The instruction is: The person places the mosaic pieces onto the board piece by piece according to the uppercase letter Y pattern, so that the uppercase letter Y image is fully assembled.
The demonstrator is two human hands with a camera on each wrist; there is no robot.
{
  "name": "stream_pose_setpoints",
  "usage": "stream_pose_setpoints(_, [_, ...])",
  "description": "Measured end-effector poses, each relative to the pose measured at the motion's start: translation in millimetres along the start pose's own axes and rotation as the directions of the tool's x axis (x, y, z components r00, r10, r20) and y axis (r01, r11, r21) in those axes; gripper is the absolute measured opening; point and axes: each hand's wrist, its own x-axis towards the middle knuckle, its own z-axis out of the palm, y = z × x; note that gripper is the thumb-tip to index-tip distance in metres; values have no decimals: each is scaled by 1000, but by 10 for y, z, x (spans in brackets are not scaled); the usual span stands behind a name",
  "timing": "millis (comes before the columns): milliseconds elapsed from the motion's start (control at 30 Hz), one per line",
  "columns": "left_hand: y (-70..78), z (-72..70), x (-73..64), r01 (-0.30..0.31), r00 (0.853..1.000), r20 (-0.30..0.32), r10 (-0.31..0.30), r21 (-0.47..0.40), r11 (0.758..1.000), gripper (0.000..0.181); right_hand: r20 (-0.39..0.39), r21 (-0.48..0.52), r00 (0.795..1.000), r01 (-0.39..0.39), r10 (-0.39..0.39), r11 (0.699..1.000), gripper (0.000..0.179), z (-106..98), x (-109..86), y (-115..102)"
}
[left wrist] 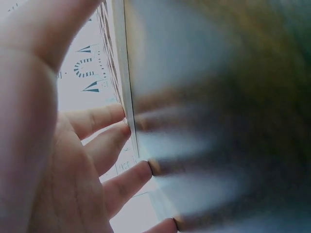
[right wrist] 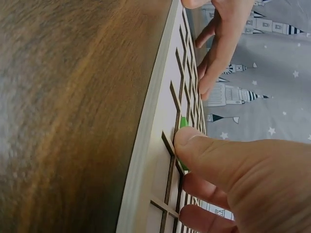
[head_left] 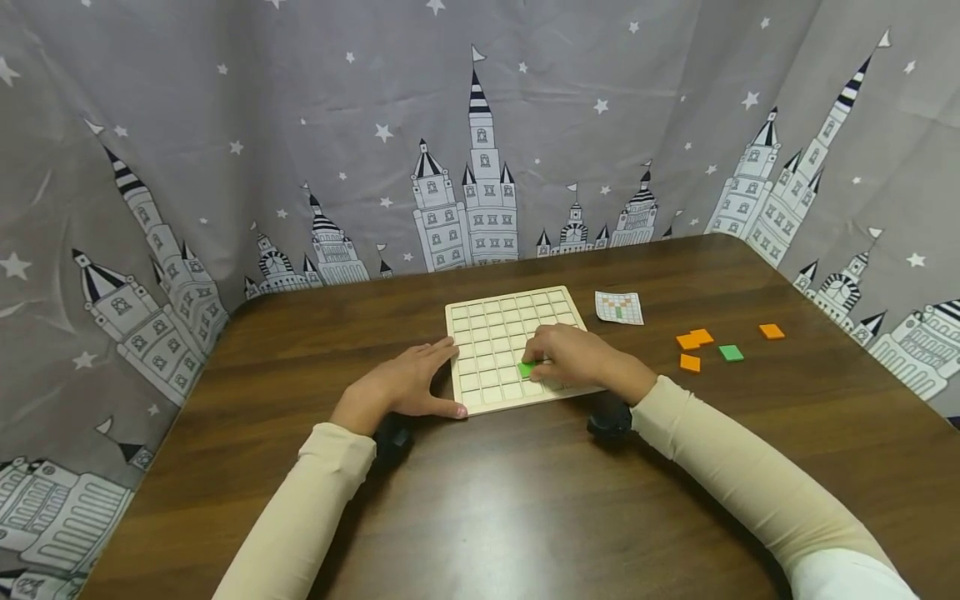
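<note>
A pale wooden grid board lies on the table, its surface divided into square cells. My right hand is over the board's lower middle and pinches a green square tile between thumb and fingers, down at one of the cells. In the right wrist view the thumb covers much of the green tile. My left hand rests at the board's left side, fingers spread and fairly straight, with the thumb by the near left corner. The left wrist view shows its fingertips against a surface.
Right of the board lie several orange tiles and another green tile. A small printed card with a coloured grid sits beside the board's far right corner. A grey curtain with castles and stars hangs behind the table.
</note>
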Motion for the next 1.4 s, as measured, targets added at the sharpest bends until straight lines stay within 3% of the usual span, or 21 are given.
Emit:
stream_pose_setpoints(300, [-4, -4, 17, -5, 1000, -5, 5, 47, 999, 109, 9, 23, 1000, -26, 26, 999, 16, -7, -19, 12])
stream_pose_setpoints(633, [-8, 3, 36, 0, 1000, -21, 1, 54, 999, 110, 27, 73, 993, -117, 115, 990, 21, 9, 3, 60])
stream_pose_setpoints(767, [-6, 9, 46, 3, 1000, -20, -2, 56, 998, 110, 9, 81, 995, -99, 99, 992, 22, 38, -5, 75])
stream_pose_setpoints(933, [-16, -3, 43, 8, 1000, -18, -7, 59, 998, 111, 4, 37, 995, -104, 104, 994, 23, 16, 3, 19])
stream_pose_setpoints(1033, [-19, -23, 44, 6, 1000, -22, -5, 58, 998, 111, 19, -43, 991, -134, 135, 990, 6, -19, 32, -62])
stream_pose_setpoints(1133, [-22, -39, 46, 5, 1000, -26, -3, 62, 998, 110, 46, -107, 986, -153, 158, 982, 24, -51, 81, -127])
stream_pose_setpoints(1233, [-20, -41, 48, -2, 1000, -29, 4, 62, 998, 109, 70, -114, 982, -166, 175, 979, 27, -73, 104, -145])
stream_pose_setpoints(1333, [-13, -31, 44, -18, 999, -33, 20, 57, 998, 109, 79, -93, 986, -140, 147, 986, 7, -65, 54, -98])
stream_pose_setpoints(1400, [-6, -26, 35, -28, 999, -28, 29, 55, 998, 109, 57, -45, 994, -95, 97, 994, 14, -60, -32, -44])
